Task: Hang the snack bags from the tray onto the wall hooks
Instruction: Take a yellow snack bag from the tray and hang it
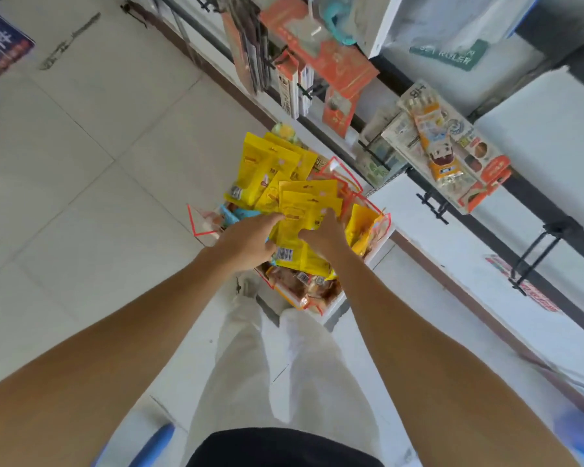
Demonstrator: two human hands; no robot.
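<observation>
- The person stands over the tray [335, 307], both bare arms stretched down into it, pale trousers [284, 358] below
- The left hand [246, 241] comes in from the left side; its fingers lie across the upper left of a yellow snack bag [295, 219] and its thumb sits lower, by the barcode, so the bag's left edge is pinched between them
- The right hand [325, 232] takes the same bag from the other side: thumb laid on its face, fingers curled over the right edge
- So the yellow snack bag sits squarely between the two hands, its top with the hanging hole pointing away from the person, its lower part lying on the heap
- It is at the top of the pile in the tray, and I cannot tell whether one bag or a few stacked ones are being held
- More yellow bags [263, 166] fan out at the tray's far end, touching the held one
- Clear packs with brown snacks [304, 284] lie at the near end, under the hands
- The tray stands on the tiled floor [81, 163], right against the foot of the wall
- On the wall to the right a black hook [434, 207] sticks out bare, and another [533, 257] sits nearer the person
- Further along, orange packets [321, 55] and a printed pack [445, 153] hang from other hooks
</observation>
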